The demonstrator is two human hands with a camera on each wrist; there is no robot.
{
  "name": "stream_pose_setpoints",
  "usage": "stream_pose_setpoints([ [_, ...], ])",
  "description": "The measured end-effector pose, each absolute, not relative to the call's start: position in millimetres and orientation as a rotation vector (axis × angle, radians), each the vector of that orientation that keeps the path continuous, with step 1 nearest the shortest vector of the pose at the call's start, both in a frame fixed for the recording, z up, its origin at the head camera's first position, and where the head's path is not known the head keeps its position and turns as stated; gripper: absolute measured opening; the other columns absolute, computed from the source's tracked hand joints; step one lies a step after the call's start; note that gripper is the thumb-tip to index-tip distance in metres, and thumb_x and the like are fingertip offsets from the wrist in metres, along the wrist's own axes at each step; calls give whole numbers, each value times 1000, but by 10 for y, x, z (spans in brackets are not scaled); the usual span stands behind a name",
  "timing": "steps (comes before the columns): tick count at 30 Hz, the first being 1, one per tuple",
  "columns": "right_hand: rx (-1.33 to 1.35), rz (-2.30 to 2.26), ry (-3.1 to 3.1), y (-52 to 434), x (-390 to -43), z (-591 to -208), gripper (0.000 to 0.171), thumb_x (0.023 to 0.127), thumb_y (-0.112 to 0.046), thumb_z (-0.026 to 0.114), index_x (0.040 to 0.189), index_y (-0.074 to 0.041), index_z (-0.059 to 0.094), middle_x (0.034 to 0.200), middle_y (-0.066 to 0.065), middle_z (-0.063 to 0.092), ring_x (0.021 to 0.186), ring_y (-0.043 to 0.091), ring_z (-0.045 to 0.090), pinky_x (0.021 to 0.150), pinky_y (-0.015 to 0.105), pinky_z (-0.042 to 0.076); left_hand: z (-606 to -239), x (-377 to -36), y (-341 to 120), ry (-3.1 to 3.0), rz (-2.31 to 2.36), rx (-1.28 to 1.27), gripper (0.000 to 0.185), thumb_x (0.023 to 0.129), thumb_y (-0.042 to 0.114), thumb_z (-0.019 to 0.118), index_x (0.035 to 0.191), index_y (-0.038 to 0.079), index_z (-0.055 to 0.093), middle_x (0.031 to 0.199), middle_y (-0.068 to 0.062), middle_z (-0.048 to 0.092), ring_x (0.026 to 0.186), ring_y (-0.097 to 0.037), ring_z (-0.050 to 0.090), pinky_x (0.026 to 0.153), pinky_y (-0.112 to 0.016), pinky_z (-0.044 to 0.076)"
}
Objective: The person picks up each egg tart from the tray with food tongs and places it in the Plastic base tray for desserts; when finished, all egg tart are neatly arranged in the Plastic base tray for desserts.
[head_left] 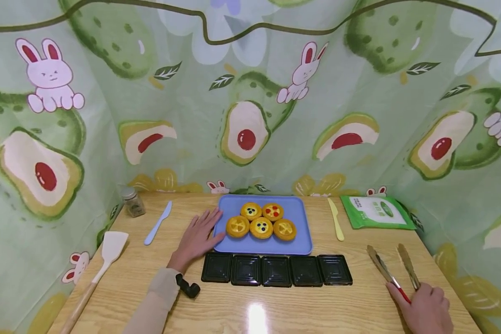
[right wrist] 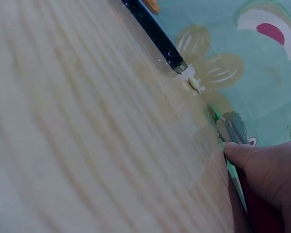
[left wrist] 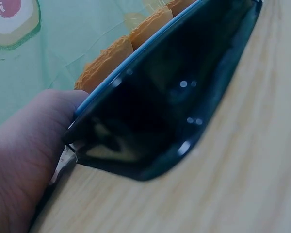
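In the head view my left hand lies with fingers extended along the left edge of a blue tray, its thumb at the rim. Several egg tarts sit on the tray, including a tart with red topping and one with dark berries. My right hand grips metal tongs with a red handle at the front right; their tips are spread and hold nothing. The right wrist view shows the thumb along the tongs. A row of small black square trays lies in front of the blue tray.
A pale blue knife, a spice jar and a spatula with a wooden handle lie to the left. On the right are a yellow knife and a green-and-white packet. A printed curtain encloses the table.
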State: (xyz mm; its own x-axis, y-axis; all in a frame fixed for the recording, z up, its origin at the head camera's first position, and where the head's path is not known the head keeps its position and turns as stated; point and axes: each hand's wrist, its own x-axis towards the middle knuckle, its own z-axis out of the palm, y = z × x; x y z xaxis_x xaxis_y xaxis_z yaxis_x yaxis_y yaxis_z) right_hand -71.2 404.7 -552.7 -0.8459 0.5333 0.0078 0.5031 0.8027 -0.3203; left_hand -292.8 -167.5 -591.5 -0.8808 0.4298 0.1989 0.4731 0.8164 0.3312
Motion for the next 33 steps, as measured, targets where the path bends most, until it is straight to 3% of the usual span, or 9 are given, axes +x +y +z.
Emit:
stream_pose_setpoints([
  [5,-832,514,-2926,4077,-734,-5480,89,92,-76,57,81,12,43,81,35,45,77,52,55,64,57,47,-5909,-2938,-1669,-2888,-610,-711,80,102,67,46,167,24,29,173,4,21,160,-32,21,128,-57,12],
  [10,-893,664,-2997,4104,-749,-5377,98,91,-81,52,108,15,39,83,30,54,69,41,62,54,50,47,-5914,-2950,-1675,-2900,-610,-702,79,102,67,45,168,26,26,174,5,20,160,-30,19,128,-57,12],
  [15,-853,675,-2966,4043,-785,-5314,97,93,-79,53,131,9,35,85,25,62,73,40,65,56,49,46,-5903,-2937,-1677,-2900,-605,-709,79,102,66,46,168,26,27,174,5,20,160,-31,20,128,-57,12],
  [18,-856,651,-2940,3984,-818,-5286,101,91,-80,55,138,7,35,86,24,63,72,38,63,57,49,46,-5892,-2924,-1678,-2899,-600,-714,79,103,65,46,168,24,27,174,3,21,160,-32,20,128,-57,12],
  [22,-796,627,-2948,3898,-866,-5225,100,91,-80,55,135,8,39,78,18,59,67,33,59,56,46,45,-5881,-2922,-1683,-2896,-598,-718,78,103,64,47,167,24,27,174,3,21,160,-33,20,128,-57,13],
  [26,-635,597,-2940,3768,-923,-5158,87,92,-75,60,126,3,45,72,9,49,61,27,52,53,39,38,-5884,-2936,-1688,-2895,-597,-717,78,103,65,47,167,25,28,173,3,21,160,-32,20,128,-57,13],
  [33,-261,489,-2831,3532,-1072,-5157,67,90,-63,74,108,-3,52,68,4,43,56,21,42,49,33,29,-5905,-2942,-1683,-2905,-582,-716,80,102,67,45,168,26,26,174,5,19,160,-30,20,128,-57,13],
])
